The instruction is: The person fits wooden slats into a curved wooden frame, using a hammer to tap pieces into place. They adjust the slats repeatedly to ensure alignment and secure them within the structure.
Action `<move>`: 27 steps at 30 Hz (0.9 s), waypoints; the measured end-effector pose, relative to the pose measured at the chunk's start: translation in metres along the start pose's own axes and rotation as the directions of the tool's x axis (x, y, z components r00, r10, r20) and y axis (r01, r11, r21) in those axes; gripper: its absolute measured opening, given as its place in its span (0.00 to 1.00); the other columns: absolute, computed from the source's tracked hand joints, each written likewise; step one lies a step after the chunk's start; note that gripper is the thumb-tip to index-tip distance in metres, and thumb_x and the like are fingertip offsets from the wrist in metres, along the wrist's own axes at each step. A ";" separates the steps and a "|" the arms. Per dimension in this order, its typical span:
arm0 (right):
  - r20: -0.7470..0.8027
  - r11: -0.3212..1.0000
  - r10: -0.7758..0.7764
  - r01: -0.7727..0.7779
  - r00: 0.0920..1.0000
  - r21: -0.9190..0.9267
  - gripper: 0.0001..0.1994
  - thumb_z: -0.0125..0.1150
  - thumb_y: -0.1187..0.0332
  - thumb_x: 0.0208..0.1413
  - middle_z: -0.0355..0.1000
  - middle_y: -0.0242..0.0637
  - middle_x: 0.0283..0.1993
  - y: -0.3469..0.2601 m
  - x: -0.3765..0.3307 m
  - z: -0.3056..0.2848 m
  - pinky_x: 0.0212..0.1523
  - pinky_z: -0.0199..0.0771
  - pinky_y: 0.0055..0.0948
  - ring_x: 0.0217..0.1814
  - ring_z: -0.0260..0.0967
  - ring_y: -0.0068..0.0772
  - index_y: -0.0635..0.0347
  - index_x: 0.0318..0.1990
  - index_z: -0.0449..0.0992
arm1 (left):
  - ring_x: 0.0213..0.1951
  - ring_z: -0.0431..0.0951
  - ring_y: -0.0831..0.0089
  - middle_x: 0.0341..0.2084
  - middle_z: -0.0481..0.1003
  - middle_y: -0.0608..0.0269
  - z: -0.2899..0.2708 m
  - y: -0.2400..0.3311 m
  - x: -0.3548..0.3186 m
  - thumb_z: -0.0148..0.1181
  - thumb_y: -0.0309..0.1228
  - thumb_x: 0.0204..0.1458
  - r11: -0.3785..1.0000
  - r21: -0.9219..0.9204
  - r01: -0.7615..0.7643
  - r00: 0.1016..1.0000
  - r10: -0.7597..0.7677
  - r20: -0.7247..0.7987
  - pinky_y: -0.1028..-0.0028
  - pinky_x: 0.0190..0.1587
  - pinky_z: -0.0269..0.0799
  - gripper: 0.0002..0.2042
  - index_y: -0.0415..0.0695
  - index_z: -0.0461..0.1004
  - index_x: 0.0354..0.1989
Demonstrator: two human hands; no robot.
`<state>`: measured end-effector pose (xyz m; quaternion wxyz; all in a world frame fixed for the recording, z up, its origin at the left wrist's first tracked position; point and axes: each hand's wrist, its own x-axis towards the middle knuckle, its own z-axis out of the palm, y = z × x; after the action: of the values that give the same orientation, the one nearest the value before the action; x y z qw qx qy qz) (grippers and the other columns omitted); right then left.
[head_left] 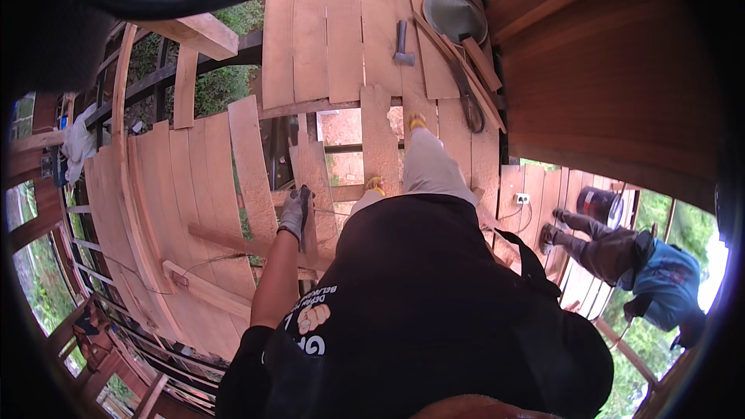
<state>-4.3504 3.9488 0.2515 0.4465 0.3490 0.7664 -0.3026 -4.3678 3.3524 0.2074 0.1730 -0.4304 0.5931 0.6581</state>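
My left hand (293,212), in a grey glove with dark fingers, reaches forward over the gap in the plank floor. Its fingers are closed at the edge of a narrow wooden board (310,234), which stands among the loose planks. Beside that board lies another short plank (317,167), its surface dusted with sawdust. My right hand is out of view, hidden by my body. My feet stand on the boards, the farther one (417,122) on a plank right of the gap.
A hammer (403,45) lies on the far planks (341,23). Near it are a round basin (456,15), a handsaw (470,109) and wood strips. Openings between dark beams show ground below. At right, a person in blue (667,279) bends near a dark bucket (599,206) and a socket (521,199).
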 end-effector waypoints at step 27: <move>0.753 -0.818 -0.459 0.106 0.472 -0.565 0.29 0.60 0.63 0.56 0.58 0.44 0.72 -0.762 0.691 0.162 0.76 0.49 0.45 0.75 0.52 0.50 0.53 0.67 0.64 | 0.39 0.78 0.44 0.33 0.78 0.47 0.276 -0.052 0.073 0.59 0.44 0.60 0.893 -0.308 0.329 0.321 -0.412 -0.853 0.57 0.40 0.73 0.16 0.43 0.74 0.43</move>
<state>-5.1346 3.5692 -0.3186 0.1728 -0.6156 0.6847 0.3498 -4.4713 3.6008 0.0977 -0.0440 -0.8443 0.4504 0.2870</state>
